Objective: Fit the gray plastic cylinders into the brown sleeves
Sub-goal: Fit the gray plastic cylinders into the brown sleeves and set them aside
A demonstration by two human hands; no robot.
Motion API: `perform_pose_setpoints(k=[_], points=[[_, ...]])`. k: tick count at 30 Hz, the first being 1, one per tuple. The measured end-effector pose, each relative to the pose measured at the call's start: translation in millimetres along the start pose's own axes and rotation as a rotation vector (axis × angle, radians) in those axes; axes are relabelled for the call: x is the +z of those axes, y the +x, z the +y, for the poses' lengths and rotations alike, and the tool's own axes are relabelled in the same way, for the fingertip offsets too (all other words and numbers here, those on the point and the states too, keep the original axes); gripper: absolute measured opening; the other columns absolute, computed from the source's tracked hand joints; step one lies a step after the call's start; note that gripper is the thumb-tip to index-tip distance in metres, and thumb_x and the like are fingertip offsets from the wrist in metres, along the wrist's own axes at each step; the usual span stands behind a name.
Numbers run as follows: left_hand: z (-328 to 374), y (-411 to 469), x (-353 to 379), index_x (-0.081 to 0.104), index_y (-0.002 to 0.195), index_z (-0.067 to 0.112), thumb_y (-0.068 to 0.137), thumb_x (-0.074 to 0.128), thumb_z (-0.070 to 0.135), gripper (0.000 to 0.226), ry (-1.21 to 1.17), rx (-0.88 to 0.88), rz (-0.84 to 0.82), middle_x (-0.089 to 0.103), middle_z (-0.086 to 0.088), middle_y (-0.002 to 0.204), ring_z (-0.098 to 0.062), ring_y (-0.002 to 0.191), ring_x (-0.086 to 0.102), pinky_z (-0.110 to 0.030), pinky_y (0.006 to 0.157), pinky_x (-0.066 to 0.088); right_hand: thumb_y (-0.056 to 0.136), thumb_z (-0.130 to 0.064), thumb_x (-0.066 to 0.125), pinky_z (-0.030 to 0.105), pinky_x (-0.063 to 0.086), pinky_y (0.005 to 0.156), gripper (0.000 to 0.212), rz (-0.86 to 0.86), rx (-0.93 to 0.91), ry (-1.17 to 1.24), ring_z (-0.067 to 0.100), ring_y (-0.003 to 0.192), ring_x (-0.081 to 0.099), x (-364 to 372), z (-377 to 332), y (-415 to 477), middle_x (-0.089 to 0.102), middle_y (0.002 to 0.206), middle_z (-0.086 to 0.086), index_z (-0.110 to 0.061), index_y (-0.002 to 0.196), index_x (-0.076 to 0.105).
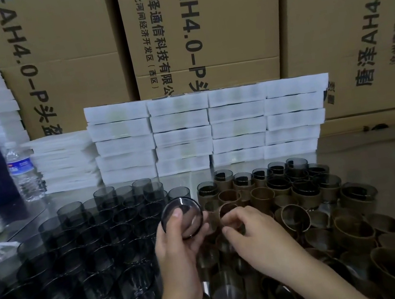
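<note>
Left hand (180,244) is wrapped round a gray cylinder (190,208), tipped sideways, probably to line it up for sliding in. Just right of that cylinder, the right hand (252,233) pinches a brown sleeve (226,206), steadying it I guess. Spare cylinders (115,225) sit left.

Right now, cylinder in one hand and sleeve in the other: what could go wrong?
1. The right hand pinches the brown sleeve near its rim. If squeezed, it may go oval, and the gray cylinder held in the left hand could enter crooked or jam.
2. Both hands work low over tightly packed pieces. A careless sweep could topple the upright cylinders or the loose sleeves.
</note>
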State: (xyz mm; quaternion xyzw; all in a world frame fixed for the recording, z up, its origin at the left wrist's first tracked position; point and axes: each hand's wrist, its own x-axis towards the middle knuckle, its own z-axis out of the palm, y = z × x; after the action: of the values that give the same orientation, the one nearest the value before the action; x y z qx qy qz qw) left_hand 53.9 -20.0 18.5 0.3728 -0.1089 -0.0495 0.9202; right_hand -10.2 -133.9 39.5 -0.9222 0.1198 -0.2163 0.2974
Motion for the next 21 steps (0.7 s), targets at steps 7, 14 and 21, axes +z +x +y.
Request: perform_pose_setpoints(k=[7,14,21], points=[[1,5,-3,0.059,0.113,0.007,0.092,0.058,0.025,0.028,0.019,0.069,0.106,0.071,-0.020,0.102,-0.032,0.092,0.072,-0.025,0.064,0.058,0.090,-0.041,0.054,0.030,0.043,0.089,0.037,-0.242,-0.009,-0.399,0.019,0.117,0.044,8,11,-4,0.049,0.121,-0.003,-0.024,0.122,0.055],[-1,5,-5,0.062,0.107,0.011,0.078,0.072,0.028,0.036,0.062,0.089,0.085,0.067,-0.019,0.109,-0.031,0.096,0.071,-0.028,0.065,0.058,0.091,-0.032,0.052,0.028,0.043,0.083,0.022,-0.213,-0.052,-0.404,0.019,0.110,0.048,11,15,-4,0.047,0.118,-0.003,-0.027,0.112,0.058],[-3,5,-4,0.057,0.111,0.009,0.075,0.065,0.034,0.045,0.050,0.109,0.045,0.067,-0.017,0.105,-0.035,0.091,0.072,-0.027,0.063,0.058,0.089,-0.018,0.054,0.025,0.035,0.071,0.026,-0.226,-0.072,-0.441,0.020,0.110,0.047,13,19,-1,0.043,0.116,-0.001,-0.025,0.114,0.052]])
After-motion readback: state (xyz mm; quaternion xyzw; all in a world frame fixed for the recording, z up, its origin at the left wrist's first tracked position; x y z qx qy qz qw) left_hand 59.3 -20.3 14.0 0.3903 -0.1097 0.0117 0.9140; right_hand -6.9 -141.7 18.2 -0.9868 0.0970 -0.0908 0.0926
